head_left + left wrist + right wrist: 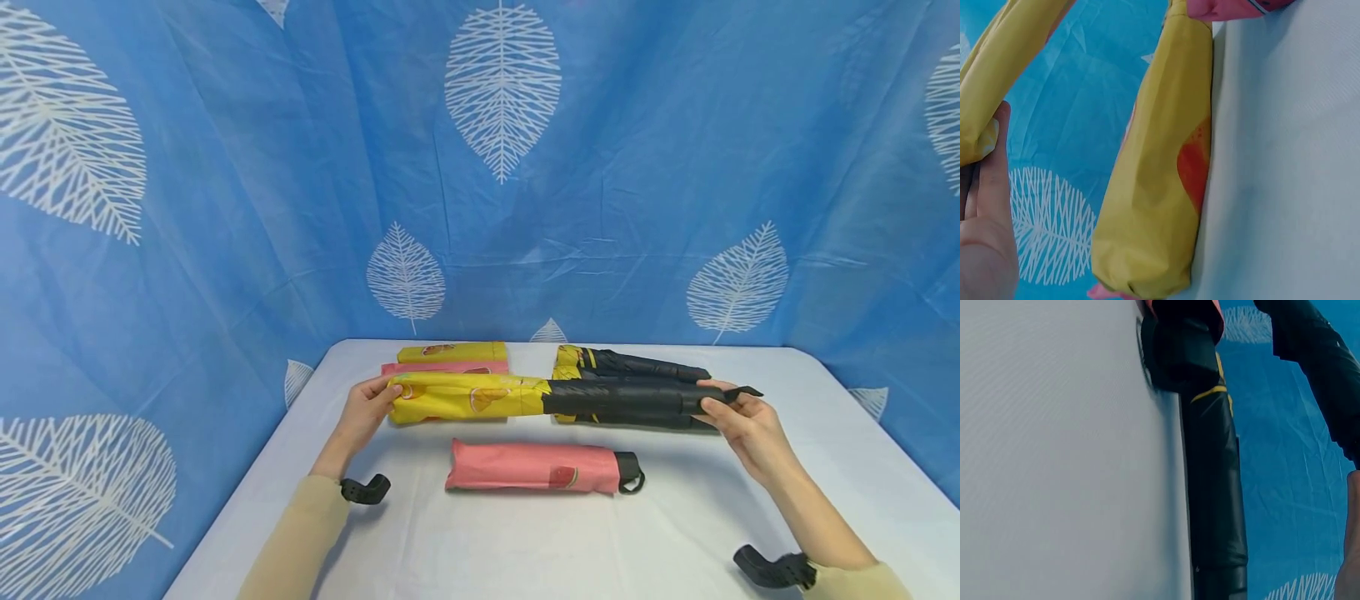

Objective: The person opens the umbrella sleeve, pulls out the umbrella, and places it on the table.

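Observation:
My left hand (369, 408) pinches the far left end of a yellow fruit-print umbrella sleeve (450, 396). The right hand (750, 425) grips the right end of a folded black umbrella (630, 396), with a dark strap (744, 392) sticking out past the fingers. Sleeve and umbrella form one long line held above the table, meeting near its middle. How far the umbrella reaches inside is hidden. Nearer to me lies a pink watermelon-print umbrella sleeve (525, 467), a black handle (628, 468) with a loop showing at its right end.
Behind the sleeve in hand, yellow (450, 352) and pink (457, 367) sleeves lie at the back left. Several folded black umbrellas with yellow parts (652, 364) lie at the back right. A white table (555, 550) carries everything; blue leaf-print cloth (585, 208) hangs behind.

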`<state>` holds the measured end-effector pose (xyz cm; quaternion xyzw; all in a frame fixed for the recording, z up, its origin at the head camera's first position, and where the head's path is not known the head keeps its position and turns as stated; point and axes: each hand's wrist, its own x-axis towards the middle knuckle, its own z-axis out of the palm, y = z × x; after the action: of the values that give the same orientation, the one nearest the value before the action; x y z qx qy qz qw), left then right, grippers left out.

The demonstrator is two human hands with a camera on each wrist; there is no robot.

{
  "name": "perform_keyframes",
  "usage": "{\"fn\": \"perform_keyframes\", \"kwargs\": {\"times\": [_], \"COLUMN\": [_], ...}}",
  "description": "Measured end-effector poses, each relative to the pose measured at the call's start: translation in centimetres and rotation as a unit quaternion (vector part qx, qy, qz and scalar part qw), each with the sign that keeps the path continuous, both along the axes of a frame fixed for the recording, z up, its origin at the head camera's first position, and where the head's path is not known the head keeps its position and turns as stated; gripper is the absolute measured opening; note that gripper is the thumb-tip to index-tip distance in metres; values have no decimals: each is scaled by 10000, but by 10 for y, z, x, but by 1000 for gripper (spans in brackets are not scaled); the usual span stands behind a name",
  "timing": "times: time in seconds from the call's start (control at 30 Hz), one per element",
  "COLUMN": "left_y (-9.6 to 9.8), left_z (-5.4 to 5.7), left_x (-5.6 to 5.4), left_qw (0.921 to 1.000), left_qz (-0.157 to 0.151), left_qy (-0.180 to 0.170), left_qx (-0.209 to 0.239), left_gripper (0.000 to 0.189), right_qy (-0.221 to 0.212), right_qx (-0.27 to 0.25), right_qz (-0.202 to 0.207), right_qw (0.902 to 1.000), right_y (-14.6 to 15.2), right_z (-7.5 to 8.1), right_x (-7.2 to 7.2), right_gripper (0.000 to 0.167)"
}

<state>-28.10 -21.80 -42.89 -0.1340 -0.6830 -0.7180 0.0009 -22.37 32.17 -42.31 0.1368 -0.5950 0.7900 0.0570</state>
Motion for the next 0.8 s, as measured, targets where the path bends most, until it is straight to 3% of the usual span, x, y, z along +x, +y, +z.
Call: {"fn": "perform_keyframes", "kwargs": {"times": [0.23,0.57,0.67,0.8], "left_y": [-11,-21,-22,-20], "left_z": [-11,-26,-27,-19], "left_x": [4,8,9,17], "left_qw": [9999,9983,9974,9948], "left_qz": [96,446,471,505], "left_qy": [36,-310,-420,-443], "left_qx": [105,-196,-351,-768], "left_gripper": [27,32,32,32], "right_qy": [-120,-419,-491,-506], "right_qx": [155,379,597,762], "right_qz": [-118,-140,-213,-235], "right_qw": [9997,9983,9968,9955], "right_y": [23,51,56,60], "right_z": [-10,-26,-30,-36], "right_x": [7,8,6,4], "right_gripper": [29,31,31,31]}}
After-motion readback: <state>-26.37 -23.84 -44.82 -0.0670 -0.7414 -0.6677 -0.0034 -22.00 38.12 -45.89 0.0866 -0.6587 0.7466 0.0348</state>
